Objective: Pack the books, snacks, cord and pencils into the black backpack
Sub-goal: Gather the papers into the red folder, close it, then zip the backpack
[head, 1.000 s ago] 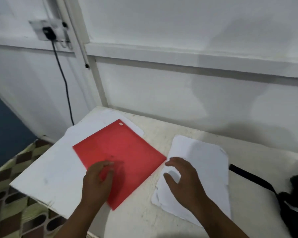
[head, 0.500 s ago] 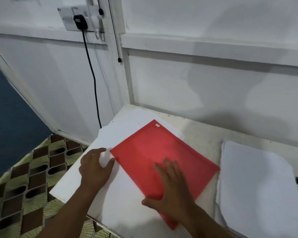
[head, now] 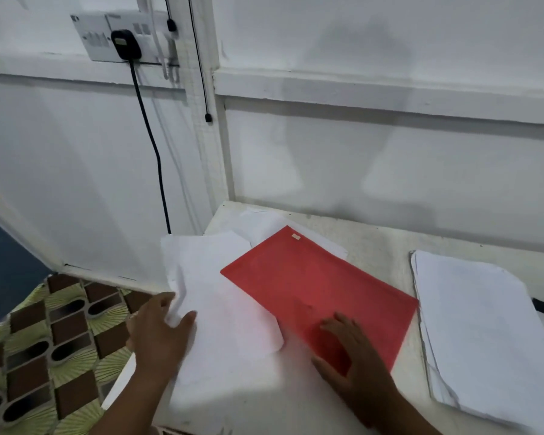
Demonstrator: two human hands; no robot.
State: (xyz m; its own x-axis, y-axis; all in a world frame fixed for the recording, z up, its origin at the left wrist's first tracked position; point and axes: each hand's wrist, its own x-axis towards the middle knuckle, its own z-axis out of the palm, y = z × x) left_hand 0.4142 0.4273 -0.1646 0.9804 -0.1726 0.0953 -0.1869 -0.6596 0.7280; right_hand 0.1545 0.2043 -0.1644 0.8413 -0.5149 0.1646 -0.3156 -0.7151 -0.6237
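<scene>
Two hands work at the near edge of the white bench (head: pixel 374 240). At about 8 o'clock, the left hand (head: pixel 161 334) pinches the left edge of the loose white sheets (head: pixel 214 296) between thumb and fingers (head: pixel 157 306), lifting that edge slightly. These sheets look thin, light and floppy; they would likely sag and fan apart unless gathered and held along one squared edge. Toward the centre, the red folder (head: pixel 314 290) lies flat on them, its corner pointing to 12 o'clock. It looks smooth, slippery and only semi-stiff, so a grip on a long edge, thumb on top, seems safest. At 5 o'clock, the right hand (head: pixel 349 356) rests flat on the folder's near corner, fingers spread, gripping nothing. At 3 o'clock, a white paper stack (head: pixel 471 324) with ragged edges sits apart from the folder.
</scene>
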